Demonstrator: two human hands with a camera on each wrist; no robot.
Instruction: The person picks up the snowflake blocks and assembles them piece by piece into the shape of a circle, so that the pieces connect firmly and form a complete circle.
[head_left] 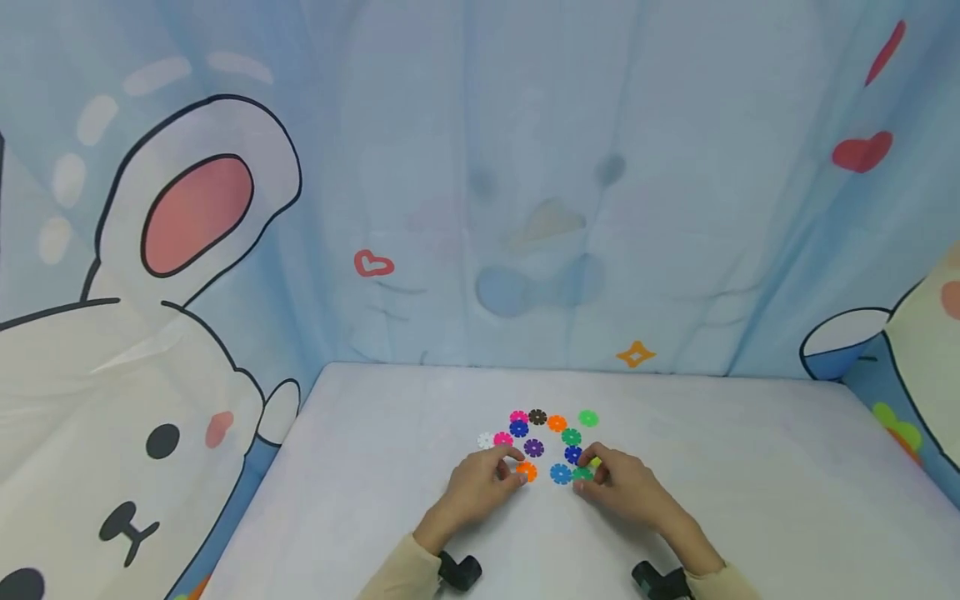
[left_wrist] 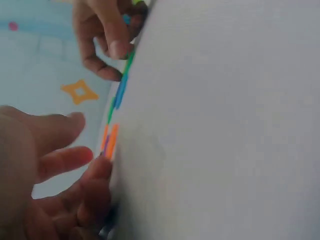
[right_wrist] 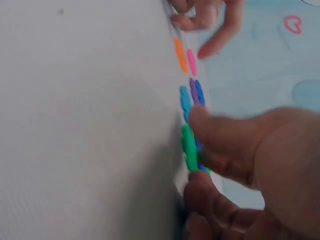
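Several small notched plastic discs in different colours lie in a loose cluster on the white table. My left hand is at the cluster's left side, thumb and fingers apart, fingertips beside an orange disc. In the right wrist view its forefinger reaches toward a pink disc. My right hand holds a green disc by its edges, between thumb and finger. Touching distance away sits a light blue disc; a dark blue disc lies just behind. A yellow-green disc is mostly hidden by the right hand.
Farther back lie a brown disc, a second orange disc, a purple disc and a light green disc. A white disc is at the left. A printed blue curtain hangs behind the table.
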